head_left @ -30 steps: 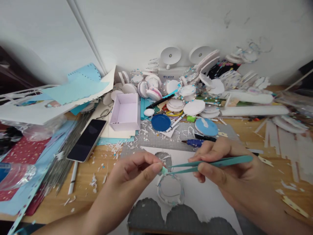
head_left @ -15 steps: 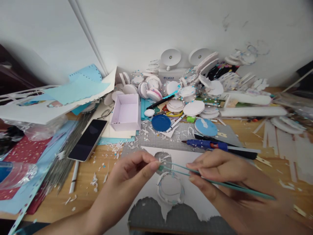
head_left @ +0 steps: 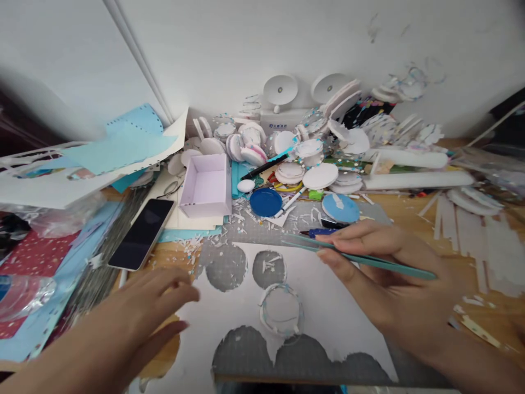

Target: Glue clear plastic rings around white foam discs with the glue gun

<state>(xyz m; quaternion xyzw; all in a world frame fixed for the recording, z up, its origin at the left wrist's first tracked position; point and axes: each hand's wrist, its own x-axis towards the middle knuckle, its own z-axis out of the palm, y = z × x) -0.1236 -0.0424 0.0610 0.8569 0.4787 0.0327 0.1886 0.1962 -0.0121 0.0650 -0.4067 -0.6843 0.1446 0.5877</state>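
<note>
My right hand (head_left: 373,268) grips a pair of teal tweezers (head_left: 381,265), tips pointing left above the white sheet. My left hand (head_left: 151,312) hovers over the sheet's left edge with fingers apart and nothing held. Between the hands lies a small ring (head_left: 281,310) of white with blue bits, resting on the white sheet (head_left: 328,295). Round holes with ragged edges are cut in that sheet, and the grey cutting mat (head_left: 303,358) shows through them. A blue pen-like tool (head_left: 322,232) is partly hidden behind my right hand.
A phone (head_left: 141,234) lies at left beside a bundle of thin wires (head_left: 98,279). Behind the mat stand a lilac box (head_left: 206,186), a blue lid (head_left: 266,202) and a pile of white discs (head_left: 320,177). Paper scraps are scattered about.
My left hand has let go near the tweezer tips and moved down and left. My right hand, still with the tweezers, has lifted slightly. The view has shifted a little.
</note>
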